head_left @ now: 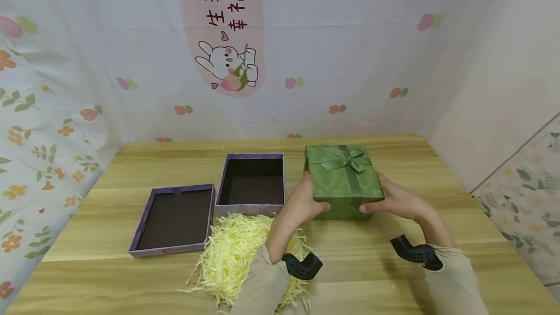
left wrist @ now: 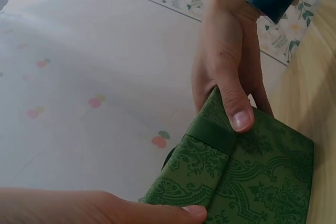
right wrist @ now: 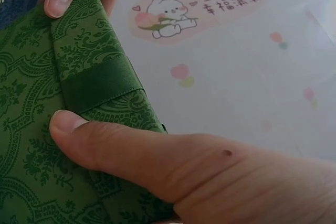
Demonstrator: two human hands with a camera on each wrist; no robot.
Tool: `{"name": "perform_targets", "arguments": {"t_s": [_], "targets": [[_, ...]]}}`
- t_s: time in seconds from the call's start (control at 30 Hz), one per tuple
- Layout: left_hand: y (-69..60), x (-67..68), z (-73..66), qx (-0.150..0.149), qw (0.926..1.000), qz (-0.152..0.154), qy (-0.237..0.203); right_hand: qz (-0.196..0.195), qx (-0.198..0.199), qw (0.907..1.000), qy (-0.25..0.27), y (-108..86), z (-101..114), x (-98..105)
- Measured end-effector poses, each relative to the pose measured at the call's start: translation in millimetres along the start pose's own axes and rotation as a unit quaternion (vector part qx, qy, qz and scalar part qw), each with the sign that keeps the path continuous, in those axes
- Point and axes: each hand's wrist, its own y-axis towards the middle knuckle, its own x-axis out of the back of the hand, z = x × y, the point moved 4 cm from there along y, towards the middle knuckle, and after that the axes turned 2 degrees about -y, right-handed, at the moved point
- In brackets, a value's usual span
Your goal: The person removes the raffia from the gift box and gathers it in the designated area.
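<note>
A green patterned gift box (head_left: 343,179) with its lid on stands at the right of the table. A green ribbon with a bow (head_left: 348,157) crosses the lid. My left hand (head_left: 302,201) grips the box's left side, and its thumb (left wrist: 195,211) lies on the front near the lid's lower edge. On the opposite side my right hand (head_left: 400,198) holds the box, its thumb (right wrist: 71,124) against the front just by the ribbon band. The other fingers of both hands are mostly hidden along the sides.
Left of the green box stands an open purple box (head_left: 251,179) with a dark inside. Its matching lid (head_left: 175,218) lies upturned farther left. Yellow shredded paper (head_left: 238,252) is heaped in front, partly under my left forearm. A printed cloth (head_left: 323,62) hangs behind the table (head_left: 350,266).
</note>
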Motion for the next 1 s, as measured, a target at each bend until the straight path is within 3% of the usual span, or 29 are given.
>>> {"name": "perform_targets", "arguments": {"t_s": [0.37, 0.57, 0.7, 0.9, 1.0], "targets": [[-4.6, 2.0, 0.9, 0.001, 1.0000, -0.007, -0.003, -0.009, 0.023, 0.9997, -0.001, -0.4, 6.9, -0.3], [-10.8, 7.5, -4.3, -0.023, 0.9992, -0.032, -0.012, -0.027, 0.046, 0.9985, -0.007, -1.8, 14.5, 4.1], [-15.2, 14.1, -9.2, -0.049, 0.9975, -0.052, 0.000, -0.070, 0.039, 0.9953, -0.055, -6.1, 23.7, 7.1], [-19.4, 24.8, -15.2, -0.108, 0.9907, -0.082, -0.007, -0.142, 0.039, 0.9776, -0.151, -10.8, 43.3, 9.1], [-20.4, 28.6, -15.8, -0.110, 0.9904, -0.082, -0.013, -0.152, 0.052, 0.9739, -0.160, -11.1, 50.2, 9.8]]}}
